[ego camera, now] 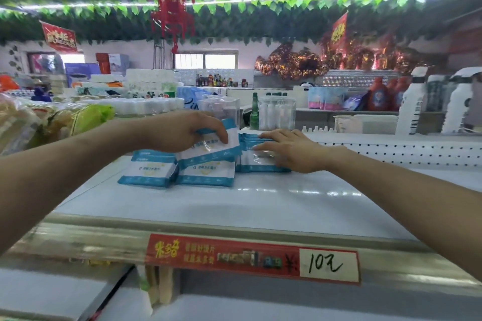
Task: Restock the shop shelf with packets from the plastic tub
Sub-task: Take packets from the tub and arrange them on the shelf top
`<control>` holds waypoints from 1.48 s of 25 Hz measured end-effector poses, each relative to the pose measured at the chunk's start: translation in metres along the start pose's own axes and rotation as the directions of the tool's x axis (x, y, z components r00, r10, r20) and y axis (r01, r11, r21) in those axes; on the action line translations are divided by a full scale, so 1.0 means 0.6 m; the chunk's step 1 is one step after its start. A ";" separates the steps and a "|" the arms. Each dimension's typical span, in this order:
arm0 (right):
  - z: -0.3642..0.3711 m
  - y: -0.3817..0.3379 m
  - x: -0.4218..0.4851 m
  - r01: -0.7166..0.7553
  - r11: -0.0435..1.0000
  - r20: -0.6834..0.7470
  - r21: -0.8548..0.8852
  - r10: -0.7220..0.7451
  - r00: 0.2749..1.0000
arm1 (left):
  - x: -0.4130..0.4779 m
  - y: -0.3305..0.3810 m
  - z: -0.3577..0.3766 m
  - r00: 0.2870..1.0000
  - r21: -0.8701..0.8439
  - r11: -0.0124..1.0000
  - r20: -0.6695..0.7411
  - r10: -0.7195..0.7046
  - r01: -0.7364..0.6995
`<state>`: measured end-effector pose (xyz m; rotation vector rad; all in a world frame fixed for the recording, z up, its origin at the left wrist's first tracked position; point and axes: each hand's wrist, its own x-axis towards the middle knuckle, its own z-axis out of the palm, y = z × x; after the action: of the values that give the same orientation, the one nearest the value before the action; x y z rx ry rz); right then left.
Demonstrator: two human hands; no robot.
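A white plastic packet with blue bands (211, 150) is gripped by the left hand (182, 130) towards the back of the glossy white shop shelf (234, 206). The fingers (216, 133) of that hand are curled close together over the packet's upper edge, and the thumb is hidden. The packet is held tilted above the stock already on the shelf. Whether its lower edge is touching the packets beneath cannot be told.

Under it, matching white-and-blue packets (151, 172) are laid flat side by side on the shelf, their printed faces turned to the front. Just to the right, a close-packed group of the same packets (258, 163) is covered by the right hand (289, 150). That hand is laid flat on top of the group, with its fingers (266, 148) straight and slightly spread, and nothing is pinched by them.

Behind the packets, a green glass bottle (254, 112) is stood upright, just beside a clear plastic box of white bottles (277, 112). A red price strip (250, 258) with a handwritten "10" on its white end is fixed along the shelf's front edge.
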<state>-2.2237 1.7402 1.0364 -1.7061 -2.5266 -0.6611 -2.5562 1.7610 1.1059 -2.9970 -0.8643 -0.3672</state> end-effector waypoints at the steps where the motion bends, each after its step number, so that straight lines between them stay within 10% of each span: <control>1: -0.006 0.006 -0.010 -0.032 0.999 -0.021 0.024 0.032 0.999 | 0.018 0.001 0.001 0.999 -0.006 0.999 -0.004 0.033 -0.033; 9: -0.062 0.045 -0.159 -0.247 0.965 -0.240 0.091 0.261 0.935 | 0.191 0.041 0.043 0.968 -0.039 0.970 -0.074 0.238 -0.241; 17: -0.057 0.063 -0.243 -0.240 0.968 -0.271 -0.073 0.212 0.939 | 0.240 0.029 0.127 0.965 -0.090 0.974 0.147 0.219 -0.208; 24: -0.055 0.039 -0.215 -0.210 0.977 -0.257 -0.039 0.194 0.947 | 0.250 0.029 0.152 0.956 0.173 0.941 0.110 0.274 -0.289; 37: -0.109 -0.065 -0.038 0.061 0.998 -0.287 0.016 -0.054 0.956 | 0.033 -0.036 -0.003 0.994 0.317 0.948 -0.108 0.029 0.007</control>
<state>-2.2634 1.6849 1.0775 -1.4142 -2.3784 -0.8111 -2.5515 1.7894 1.1108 -2.6578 -0.8093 -0.3528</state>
